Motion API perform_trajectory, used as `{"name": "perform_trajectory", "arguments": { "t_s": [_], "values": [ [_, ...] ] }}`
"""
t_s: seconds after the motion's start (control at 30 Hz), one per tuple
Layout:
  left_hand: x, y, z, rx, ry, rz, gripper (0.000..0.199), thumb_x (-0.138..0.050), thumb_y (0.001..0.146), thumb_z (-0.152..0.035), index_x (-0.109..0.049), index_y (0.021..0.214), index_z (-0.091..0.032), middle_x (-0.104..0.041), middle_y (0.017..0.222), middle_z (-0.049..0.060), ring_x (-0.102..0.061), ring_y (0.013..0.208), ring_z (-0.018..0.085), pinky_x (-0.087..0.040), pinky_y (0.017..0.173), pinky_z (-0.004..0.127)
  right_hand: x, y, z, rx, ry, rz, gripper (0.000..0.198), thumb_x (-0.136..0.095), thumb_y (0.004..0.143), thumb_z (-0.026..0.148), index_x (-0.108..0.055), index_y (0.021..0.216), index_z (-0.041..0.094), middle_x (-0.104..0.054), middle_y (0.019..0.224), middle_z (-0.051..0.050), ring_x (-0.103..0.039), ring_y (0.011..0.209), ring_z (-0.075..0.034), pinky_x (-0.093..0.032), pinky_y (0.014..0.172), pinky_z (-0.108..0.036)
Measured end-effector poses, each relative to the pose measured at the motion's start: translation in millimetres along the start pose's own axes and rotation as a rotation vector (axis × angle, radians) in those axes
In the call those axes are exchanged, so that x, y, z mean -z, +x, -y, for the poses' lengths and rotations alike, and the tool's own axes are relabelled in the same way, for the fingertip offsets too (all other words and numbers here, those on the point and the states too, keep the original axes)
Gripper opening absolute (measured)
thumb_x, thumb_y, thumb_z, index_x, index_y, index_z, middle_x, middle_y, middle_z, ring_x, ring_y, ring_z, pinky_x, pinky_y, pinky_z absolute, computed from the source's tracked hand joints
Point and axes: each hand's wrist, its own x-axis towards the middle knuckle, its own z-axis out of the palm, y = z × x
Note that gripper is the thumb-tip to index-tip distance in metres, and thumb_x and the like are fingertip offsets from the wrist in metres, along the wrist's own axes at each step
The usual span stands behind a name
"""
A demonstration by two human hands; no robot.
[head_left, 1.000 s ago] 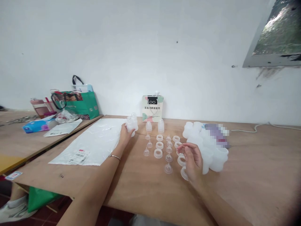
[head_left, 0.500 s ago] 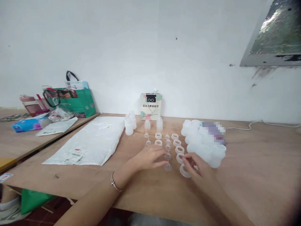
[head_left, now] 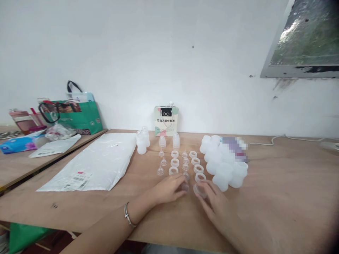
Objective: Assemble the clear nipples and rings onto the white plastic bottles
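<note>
Green cloth (head_left: 29,237) hangs below the near edge of the wooden table (head_left: 159,225). The left hand (head_left: 169,188), a metal bracelet (head_left: 128,214) at its wrist, has thumb and fingers on either side of the nearest teat (head_left: 185,188). The right hand (head_left: 218,204) curls its thumb and fingers around the nearest ring (head_left: 196,190). Whether either grip is fully closed, I cannot tell. The two pieces end a column of five clear teats and a column of five rings; the left fingers partly cover the next teat up. Farther left stand two shorter columns, three teats and three rings.

Just right of the rings, milky bottles (head_left: 222,174) crowd together, hemming in the right hand's side; a purple printed pack (head_left: 230,145), partly blurred, lies behind them. A white mailer (head_left: 100,158) takes up the table's left part. Beside its far corner stand two bottles fitted with teats (head_left: 142,146), then two domed caps (head_left: 162,141).

A paper bag (head_left: 166,123) stands behind the caps against the wall (head_left: 132,63). On the adjoining left table are a tissue pack (head_left: 19,144), a green bag (head_left: 86,117) and a pink cup (head_left: 22,121).
</note>
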Motion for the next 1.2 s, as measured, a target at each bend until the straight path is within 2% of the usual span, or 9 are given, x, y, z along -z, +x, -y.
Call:
{"name": "perform_trajectory", "arguments": {
  "t_s": [0.1, 0.23, 0.33, 0.43, 0.53, 0.67, 0.9, 1.07, 1.2],
  "values": [
    [0, 0, -1, 0.023, -0.044, -0.020, 0.015, -0.053, 0.076, -0.024, -0.050, 0.090, -0.020, -0.056, 0.090, 0.003, -0.053, 0.082, 0.017, -0.043, 0.073, 0.028, 17, 22, 26, -0.192, 0.524, -0.014, 0.025, -0.058, 0.077, 0.031, -0.057, 0.101, 0.025, -0.061, 0.105, -0.006, -0.056, 0.099, -0.023, -0.046, 0.086, -0.038],
    [2, 0, 3, 0.051, -0.182, -0.089, 0.018, -0.052, 0.075, -0.020, -0.048, 0.093, -0.020, -0.058, 0.088, 0.002, -0.054, 0.072, 0.013, -0.044, 0.065, 0.026, 24, 65, 40, -0.455, 1.292, 0.036, 0.019, -0.054, 0.080, 0.033, -0.060, 0.093, 0.020, -0.063, 0.105, -0.008, -0.060, 0.098, -0.021, -0.051, 0.080, -0.035],
    [9, 1, 7, 0.065, -0.271, -0.272, 0.018, -0.051, 0.076, -0.018, -0.048, 0.093, -0.020, -0.057, 0.096, 0.004, -0.055, 0.078, 0.013, -0.046, 0.068, 0.025, 15, 95, 33, -0.546, 1.541, 0.057, 0.012, -0.051, 0.081, 0.025, -0.060, 0.085, 0.018, -0.067, 0.095, -0.007, -0.062, 0.094, -0.019, -0.053, 0.079, -0.034],
    [21, 2, 11, 0.068, -0.272, -0.488, 0.021, -0.051, 0.078, -0.019, -0.052, 0.099, -0.020, -0.057, 0.099, 0.006, -0.055, 0.084, 0.014, -0.046, 0.076, 0.029, -1, 109, 21, -0.631, 1.652, -0.017, 0.012, -0.048, 0.082, 0.019, -0.060, 0.082, 0.018, -0.068, 0.089, -0.005, -0.064, 0.090, -0.016, -0.054, 0.080, -0.030],
    [33, 0, 12, 0.055, -0.238, -0.604, 0.025, -0.050, 0.082, -0.024, -0.055, 0.106, -0.020, -0.060, 0.098, 0.006, -0.056, 0.082, 0.014, -0.046, 0.077, 0.030, -16, 107, 13, -0.695, 1.718, -0.049, 0.011, -0.048, 0.082, 0.017, -0.060, 0.082, 0.017, -0.068, 0.089, -0.005, -0.064, 0.089, -0.014, -0.054, 0.081, -0.025],
    [43, -2, 7, 0.022, -0.164, -0.589, 0.030, -0.055, 0.080, -0.033, -0.055, 0.107, -0.020, -0.063, 0.094, 0.004, -0.058, 0.079, 0.014, -0.047, 0.074, 0.028, -26, 99, 13, -0.694, 1.745, -0.032, 0.007, -0.053, 0.080, 0.017, -0.060, 0.083, 0.017, -0.068, 0.092, -0.005, -0.064, 0.090, -0.014, -0.054, 0.081, -0.024],
    [45, 15, -3, -0.040, 0.102, -0.420, 0.025, -0.048, 0.083, -0.040, -0.058, 0.089, -0.018, -0.061, 0.079, 0.003, -0.054, 0.069, 0.012, -0.043, 0.064, 0.024, -31, 93, 19, -0.737, 1.752, 0.053, 0.009, -0.052, 0.082, 0.019, -0.061, 0.084, 0.017, -0.068, 0.084, -0.002, -0.064, 0.072, -0.008, -0.054, 0.066, -0.017],
    [40, 26, 2, -0.023, 0.106, -0.455, 0.023, -0.048, 0.083, -0.038, -0.056, 0.076, -0.017, -0.056, 0.071, 0.002, -0.050, 0.067, 0.012, -0.040, 0.064, 0.025, -36, 88, 17, -0.714, 1.761, 0.105, 0.005, -0.055, 0.080, 0.018, -0.060, 0.081, 0.019, -0.066, 0.078, 0.000, -0.062, 0.067, -0.007, -0.053, 0.073, -0.019],
    [34, 29, 9, 0.027, -0.007, -0.576, 0.028, -0.061, 0.073, -0.041, -0.053, 0.087, -0.018, -0.054, 0.081, 0.003, -0.049, 0.076, 0.015, -0.041, 0.068, 0.027, -38, 85, 18, -0.676, 1.769, 0.163, 0.005, -0.054, 0.080, 0.019, -0.059, 0.082, 0.019, -0.064, 0.074, 0.001, -0.062, 0.070, -0.008, -0.051, 0.079, -0.022]
  ]
}}
